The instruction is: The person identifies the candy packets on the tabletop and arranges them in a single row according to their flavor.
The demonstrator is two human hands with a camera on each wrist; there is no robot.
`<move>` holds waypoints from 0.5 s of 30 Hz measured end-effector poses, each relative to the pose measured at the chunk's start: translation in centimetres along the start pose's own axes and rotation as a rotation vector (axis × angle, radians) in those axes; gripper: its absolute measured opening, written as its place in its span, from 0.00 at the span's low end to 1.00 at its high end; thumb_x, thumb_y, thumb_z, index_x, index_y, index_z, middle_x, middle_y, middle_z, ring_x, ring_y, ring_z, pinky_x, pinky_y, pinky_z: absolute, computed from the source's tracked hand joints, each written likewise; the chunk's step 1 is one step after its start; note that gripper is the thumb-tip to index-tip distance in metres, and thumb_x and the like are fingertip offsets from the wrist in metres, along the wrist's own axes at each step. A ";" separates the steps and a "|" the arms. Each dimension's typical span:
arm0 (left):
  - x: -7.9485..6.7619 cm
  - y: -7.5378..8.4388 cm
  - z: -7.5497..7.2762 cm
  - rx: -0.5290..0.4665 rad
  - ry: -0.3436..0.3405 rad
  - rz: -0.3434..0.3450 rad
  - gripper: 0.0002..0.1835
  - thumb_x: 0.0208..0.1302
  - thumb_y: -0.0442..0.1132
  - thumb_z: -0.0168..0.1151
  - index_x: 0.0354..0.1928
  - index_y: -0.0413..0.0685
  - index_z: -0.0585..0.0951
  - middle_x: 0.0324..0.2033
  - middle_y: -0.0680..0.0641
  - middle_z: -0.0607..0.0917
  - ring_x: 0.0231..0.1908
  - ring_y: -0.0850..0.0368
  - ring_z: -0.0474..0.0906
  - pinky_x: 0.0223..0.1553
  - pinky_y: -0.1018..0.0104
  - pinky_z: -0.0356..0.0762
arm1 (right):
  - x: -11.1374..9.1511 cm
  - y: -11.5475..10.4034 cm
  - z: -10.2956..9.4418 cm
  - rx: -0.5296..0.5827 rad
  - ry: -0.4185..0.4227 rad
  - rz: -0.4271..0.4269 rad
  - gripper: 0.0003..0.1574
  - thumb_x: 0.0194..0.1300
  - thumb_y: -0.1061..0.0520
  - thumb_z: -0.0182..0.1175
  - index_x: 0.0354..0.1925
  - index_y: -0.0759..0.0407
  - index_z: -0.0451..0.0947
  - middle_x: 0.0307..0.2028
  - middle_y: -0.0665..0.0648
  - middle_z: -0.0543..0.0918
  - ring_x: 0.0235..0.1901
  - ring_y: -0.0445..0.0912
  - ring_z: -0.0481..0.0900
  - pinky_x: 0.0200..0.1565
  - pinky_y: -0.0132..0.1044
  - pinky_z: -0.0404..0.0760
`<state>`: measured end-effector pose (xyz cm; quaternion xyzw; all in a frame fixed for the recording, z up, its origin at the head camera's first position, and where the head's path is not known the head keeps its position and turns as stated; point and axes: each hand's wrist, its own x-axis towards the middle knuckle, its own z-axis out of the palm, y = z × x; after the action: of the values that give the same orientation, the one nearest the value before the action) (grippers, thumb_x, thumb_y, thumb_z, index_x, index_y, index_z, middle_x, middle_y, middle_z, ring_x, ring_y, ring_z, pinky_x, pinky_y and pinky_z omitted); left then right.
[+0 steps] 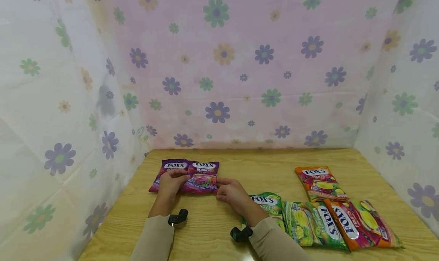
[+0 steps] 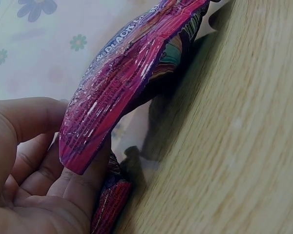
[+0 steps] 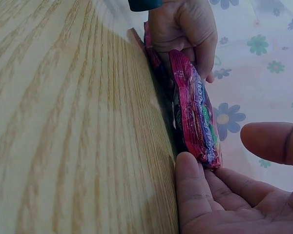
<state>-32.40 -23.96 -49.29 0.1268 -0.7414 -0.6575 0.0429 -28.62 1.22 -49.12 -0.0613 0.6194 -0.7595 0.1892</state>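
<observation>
Two purple Fox's berries candy bags lie side by side at the back left of the table. My left hand (image 1: 169, 186) pinches the left edge of the right-hand berries bag (image 1: 204, 179) between thumb and fingers; in the left wrist view that bag (image 2: 122, 80) is tilted, its near edge lifted off the wood. The other berries bag (image 1: 156, 184) is partly covered by this hand. At the opposite edge, fingertips of my right hand (image 1: 234, 196) touch the bag. The right wrist view shows the right thumb (image 3: 271, 141) held apart from it.
To the right lie a green Spring Tea bag (image 1: 265, 200), partly behind my right forearm, and another Spring Tea bag (image 1: 305, 223) turned sideways. Two orange-red Fruits bags, one farther back (image 1: 320, 183) and one nearer (image 1: 365, 224), are beside them. Flowered cloth (image 1: 240, 74) encloses the table.
</observation>
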 end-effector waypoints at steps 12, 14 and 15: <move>0.2 -0.3 -0.1 -0.001 -0.005 0.002 0.15 0.64 0.37 0.74 0.52 0.44 0.85 0.51 0.46 0.85 0.42 0.56 0.80 0.41 0.74 0.83 | -0.2 0.0 0.1 0.002 0.023 0.013 0.42 0.63 0.70 0.55 0.75 0.71 0.62 0.74 0.72 0.66 0.54 0.51 0.79 0.46 0.35 0.84; 0.2 -0.2 -0.1 -0.003 -0.005 -0.001 0.16 0.64 0.38 0.74 0.52 0.44 0.85 0.50 0.46 0.85 0.41 0.56 0.80 0.40 0.73 0.83 | -0.2 0.0 0.1 0.003 0.027 0.014 0.42 0.63 0.70 0.55 0.75 0.71 0.63 0.74 0.72 0.67 0.54 0.51 0.79 0.47 0.36 0.85; 0.2 -0.1 -0.2 -0.002 -0.006 -0.002 0.16 0.64 0.38 0.74 0.52 0.44 0.85 0.50 0.46 0.85 0.41 0.56 0.80 0.40 0.73 0.83 | -0.1 0.0 0.1 0.005 0.029 0.016 0.41 0.63 0.69 0.55 0.75 0.71 0.63 0.74 0.72 0.67 0.54 0.51 0.80 0.47 0.36 0.85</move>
<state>-32.52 -24.18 -49.43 0.1254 -0.7409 -0.6586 0.0402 -28.46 1.19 -49.06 -0.0447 0.6206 -0.7603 0.1866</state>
